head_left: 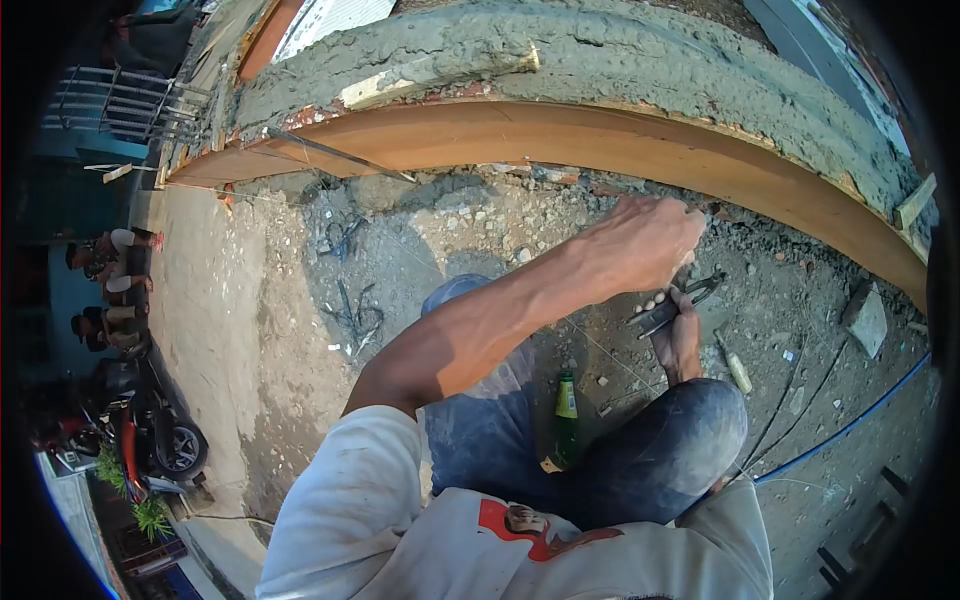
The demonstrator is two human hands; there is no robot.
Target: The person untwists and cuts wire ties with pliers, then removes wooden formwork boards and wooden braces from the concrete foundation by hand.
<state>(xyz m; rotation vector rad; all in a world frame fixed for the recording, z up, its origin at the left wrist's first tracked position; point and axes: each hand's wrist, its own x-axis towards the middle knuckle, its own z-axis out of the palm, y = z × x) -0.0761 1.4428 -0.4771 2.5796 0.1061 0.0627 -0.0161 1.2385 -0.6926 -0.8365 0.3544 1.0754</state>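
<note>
My left hand (655,240) reaches across to the right, closed, just in front of the orange-brown form board (560,132). Its fingertips face away from view, so whatever they pinch is hidden. Below it, close to the ground, my right hand (682,335) is wrapped round a pair of dark pliers (657,318), whose jaws point up to the right. Rough grey wet concrete (640,60) fills the top of the form behind the board. A pale-handled tool (737,368) lies on the dirt near my right hand.
A green bottle (566,420) stands between my legs. Tangled wire (355,318) lies at left, a concrete chunk (865,320) and a blue hose (850,425) at right. Farther left are rebar (120,105), two seated people (108,290) and a motorcycle (150,430).
</note>
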